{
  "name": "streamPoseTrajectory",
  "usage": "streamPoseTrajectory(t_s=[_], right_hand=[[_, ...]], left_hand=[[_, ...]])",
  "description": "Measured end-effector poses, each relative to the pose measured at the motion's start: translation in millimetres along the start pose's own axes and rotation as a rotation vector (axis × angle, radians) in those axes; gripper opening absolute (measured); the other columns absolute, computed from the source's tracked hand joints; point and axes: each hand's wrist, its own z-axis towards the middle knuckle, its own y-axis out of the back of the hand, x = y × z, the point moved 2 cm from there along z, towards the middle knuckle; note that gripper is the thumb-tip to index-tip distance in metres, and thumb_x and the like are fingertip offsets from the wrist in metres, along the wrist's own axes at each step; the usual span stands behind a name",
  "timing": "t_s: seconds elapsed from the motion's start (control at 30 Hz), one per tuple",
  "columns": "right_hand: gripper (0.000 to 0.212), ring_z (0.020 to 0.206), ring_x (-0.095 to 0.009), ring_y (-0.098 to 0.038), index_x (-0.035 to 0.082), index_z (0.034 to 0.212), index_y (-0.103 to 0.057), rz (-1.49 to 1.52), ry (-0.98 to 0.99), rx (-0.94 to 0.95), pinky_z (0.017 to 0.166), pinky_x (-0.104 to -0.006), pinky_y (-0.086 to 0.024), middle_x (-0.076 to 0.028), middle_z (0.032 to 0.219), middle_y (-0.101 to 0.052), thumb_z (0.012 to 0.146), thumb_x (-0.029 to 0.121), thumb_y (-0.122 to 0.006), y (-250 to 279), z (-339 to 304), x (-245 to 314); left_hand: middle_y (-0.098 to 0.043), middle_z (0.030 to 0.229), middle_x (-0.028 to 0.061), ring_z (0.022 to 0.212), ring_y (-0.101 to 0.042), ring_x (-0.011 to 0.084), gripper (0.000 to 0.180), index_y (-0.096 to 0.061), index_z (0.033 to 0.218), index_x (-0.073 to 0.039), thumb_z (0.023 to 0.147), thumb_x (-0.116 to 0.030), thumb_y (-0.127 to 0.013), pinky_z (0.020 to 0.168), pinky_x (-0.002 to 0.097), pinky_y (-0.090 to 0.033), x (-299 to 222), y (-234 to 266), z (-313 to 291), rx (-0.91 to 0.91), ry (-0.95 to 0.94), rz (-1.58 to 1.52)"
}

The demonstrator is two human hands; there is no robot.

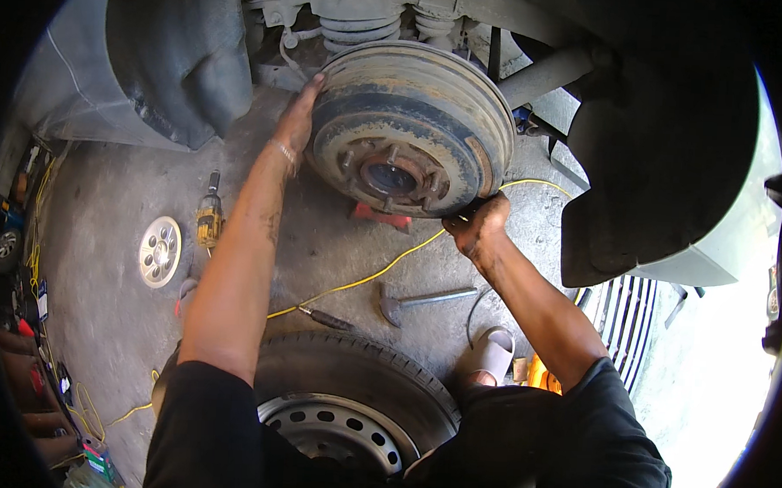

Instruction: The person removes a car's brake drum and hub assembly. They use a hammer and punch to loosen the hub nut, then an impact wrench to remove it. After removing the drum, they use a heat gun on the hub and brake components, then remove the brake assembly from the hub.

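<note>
A large rusty brake drum (414, 114) with a ring of wheel studs around its dark hub sits at the wheel end of a raised vehicle. My left hand (299, 120) presses on its left rim, fingers reaching toward the back edge. From below, my right hand (482, 225) cups the lower right rim with blackened fingers, some hidden under the drum. Both hands grip the drum from opposite sides. Behind it show a coil spring (358, 31) and a slanted shock absorber (551, 75).
On the concrete lie a hammer (423, 300), a yellow cordless impact driver (209, 214), a round wheel cover (159, 251) and a yellow cord (381, 274). A tyre on a steel rim (359, 365) rests near my legs. Dark fender liners (666, 143) flank the drum; something red (379, 216) stands beneath.
</note>
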Motion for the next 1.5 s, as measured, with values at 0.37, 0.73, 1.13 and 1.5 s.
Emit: streamPoseTrajectory(t_s=[0.37, 0.73, 1.13, 1.5], right_hand=[[0.08, 0.148, -0.034, -0.022, 0.013, 0.155, -0.021, -0.247, 0.233, -0.072, 0.112, -0.0663, -0.022, -0.014, 0.163, -0.021, 0.095, 0.064, -0.037, -10, -69, 7], [0.075, 0.136, -0.031, -0.038, 0.008, 0.141, -0.043, -0.169, 0.145, -0.007, 0.108, -0.0617, -0.029, -0.015, 0.146, -0.045, 0.093, 0.065, -0.041, 78, -116, -13], [0.077, 0.133, -0.037, -0.048, 0.001, 0.144, -0.046, 0.113, -0.156, -0.057, 0.11, -0.0496, -0.036, -0.023, 0.146, -0.05, 0.093, 0.059, -0.035, 245, -91, -34], [0.045, 0.112, -0.026, -0.058, 0.012, 0.115, -0.063, 0.331, 0.074, -0.409, 0.102, -0.0528, -0.041, -0.009, 0.12, -0.066, 0.094, 0.043, -0.039, 325, 4, -27]], left_hand=[[-0.043, 0.154, 0.0105, 0.141, -0.042, 0.0342, 0.087, -0.036, 0.153, -0.016, 0.095, -0.078, -0.018, 0.106, 0.0645, -0.037, 91, 24, -43, 0.093, 0.225, -0.527], [-0.048, 0.148, 0.0094, 0.135, -0.047, 0.0315, 0.078, -0.041, 0.149, -0.017, 0.095, -0.074, -0.037, 0.11, 0.0548, -0.04, 174, 18, -170, 0.025, 0.053, -0.889], [-0.061, 0.13, 0.0103, 0.12, -0.057, 0.0313, 0.059, -0.059, 0.129, -0.012, 0.094, -0.059, -0.052, 0.104, 0.0485, -0.046, 259, -88, -226, -0.061, 0.31, -0.897], [-0.066, 0.119, 0.0065, 0.112, -0.062, 0.0286, 0.051, -0.063, 0.121, -0.012, 0.095, -0.051, -0.044, 0.099, 0.0462, -0.05, 315, -197, -84, 0.052, 0.397, -0.754]])
